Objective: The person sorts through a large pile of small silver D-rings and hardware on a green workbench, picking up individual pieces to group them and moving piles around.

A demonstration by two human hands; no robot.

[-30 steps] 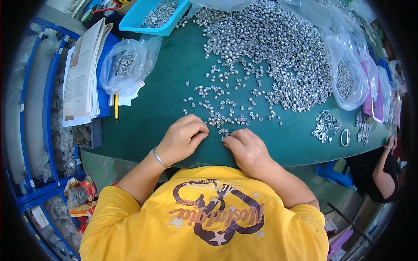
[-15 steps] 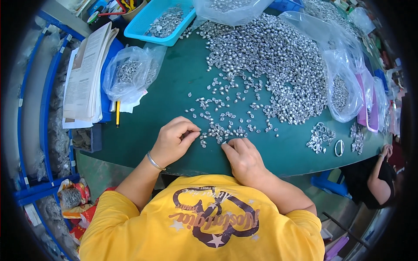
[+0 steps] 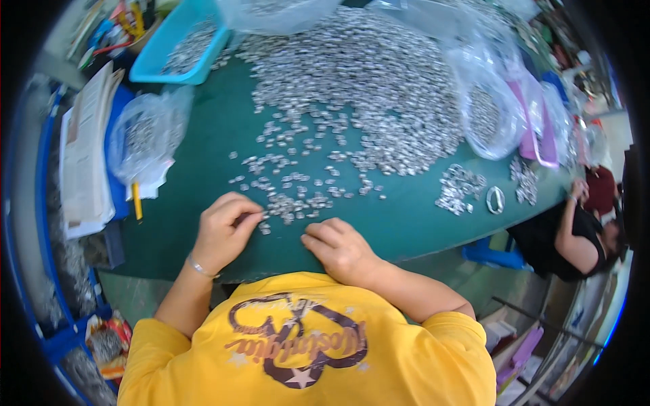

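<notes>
Small shiny silver metal pieces (image 3: 288, 208), rounded and bead-like, lie in a loose cluster on the green table (image 3: 203, 169) in front of me. At this cluster's left edge is my left hand (image 3: 227, 227), thumb and forefinger closed together; whatever they pinch is too small to make out. My right hand (image 3: 340, 250) rests on the table near its front edge, just below the cluster. Its fingers are curled in, and their tips are blurred, so what they hold cannot be made out. A bracelet circles my left wrist.
A large heap of silver pieces (image 3: 399, 101) spreads behind. Clear plastic bags (image 3: 487, 122), a turquoise basket (image 3: 145, 64) and stacked papers (image 3: 84, 155) surround it. Linked silver pieces (image 3: 459, 189) and a silver ring (image 3: 495, 200) lie right. Another person (image 3: 575, 237) sits far right.
The whole view has shifted and tilted, so the table's contents sit further left, and the picture is blurred. My right hand has turned slightly, its fingers now pointing more to the left.
</notes>
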